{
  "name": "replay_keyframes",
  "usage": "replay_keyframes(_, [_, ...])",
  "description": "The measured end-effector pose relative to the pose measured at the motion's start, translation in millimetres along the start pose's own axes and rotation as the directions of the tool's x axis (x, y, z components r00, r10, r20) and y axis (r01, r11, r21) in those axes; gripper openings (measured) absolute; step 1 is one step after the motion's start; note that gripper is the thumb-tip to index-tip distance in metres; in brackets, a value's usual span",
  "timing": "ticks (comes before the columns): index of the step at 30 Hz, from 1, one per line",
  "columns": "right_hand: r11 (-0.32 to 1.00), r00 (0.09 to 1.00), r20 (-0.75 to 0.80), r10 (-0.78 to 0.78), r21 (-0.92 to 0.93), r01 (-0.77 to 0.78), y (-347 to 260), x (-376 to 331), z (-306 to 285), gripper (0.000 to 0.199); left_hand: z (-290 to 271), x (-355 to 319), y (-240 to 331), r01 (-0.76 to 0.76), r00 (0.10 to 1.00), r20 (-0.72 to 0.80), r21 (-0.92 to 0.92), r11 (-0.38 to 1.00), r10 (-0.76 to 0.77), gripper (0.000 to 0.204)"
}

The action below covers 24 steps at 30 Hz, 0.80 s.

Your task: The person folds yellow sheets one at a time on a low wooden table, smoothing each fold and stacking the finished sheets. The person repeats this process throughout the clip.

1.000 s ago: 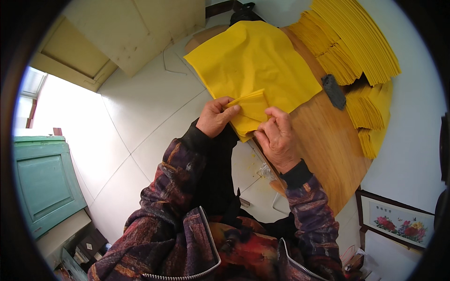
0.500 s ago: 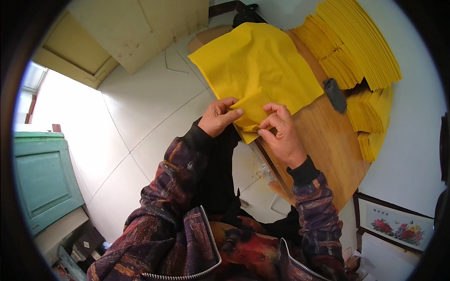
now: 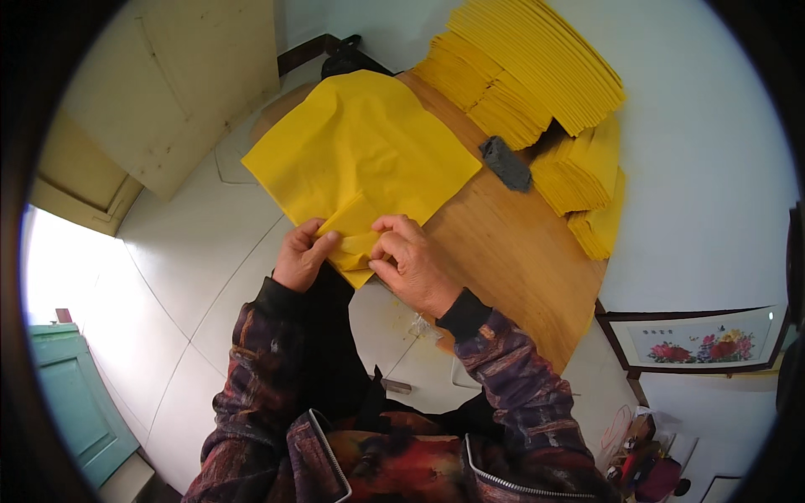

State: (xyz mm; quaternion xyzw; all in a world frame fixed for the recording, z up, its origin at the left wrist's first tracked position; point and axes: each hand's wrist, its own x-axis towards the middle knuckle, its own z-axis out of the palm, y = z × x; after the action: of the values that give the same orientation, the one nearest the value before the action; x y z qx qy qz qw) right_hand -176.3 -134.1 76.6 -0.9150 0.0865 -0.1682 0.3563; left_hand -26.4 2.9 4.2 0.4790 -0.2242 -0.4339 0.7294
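1. Left hand (image 3: 303,254) and right hand (image 3: 415,264) both pinch the folded near corner of a yellow paper sheet (image 3: 360,151) on the wooden table (image 3: 511,260).
2. Beyond lie a grey block (image 3: 506,163) and stacks of yellow sheets (image 3: 537,84).

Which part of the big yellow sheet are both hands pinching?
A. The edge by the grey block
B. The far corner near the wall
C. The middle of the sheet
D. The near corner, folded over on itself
D: the left hand and right hand meet at the folded near corner of the yellow sheet.
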Motion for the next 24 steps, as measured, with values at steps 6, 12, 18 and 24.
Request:
replay_keyframes(6, [0.992,0.996,0.013,0.088,0.093,-0.089,2,5,1,0.012,-6,-4,8,0.045,0.993,0.107,0.018,0.999,-0.047,0.039])
replay_keyframes(12, [0.999,1.000,0.009,0.015,0.029,-0.016,2,1,2,0.016,-3,-5,13,0.092,0.989,0.119,-0.020,0.996,-0.089,0.038])
replay_keyframes(18, [0.999,0.999,-0.004,-0.043,-0.013,0.043,0,2,2,0.017,-5,-3,9,0.084,0.992,0.090,0.005,0.996,-0.084,0.037])
replay_keyframes(24, [0.991,0.995,0.022,-0.097,-0.086,0.099,-4,-3,0,0.016,-10,0,-3,0.022,0.996,0.082,0.071,0.997,-0.028,0.027])
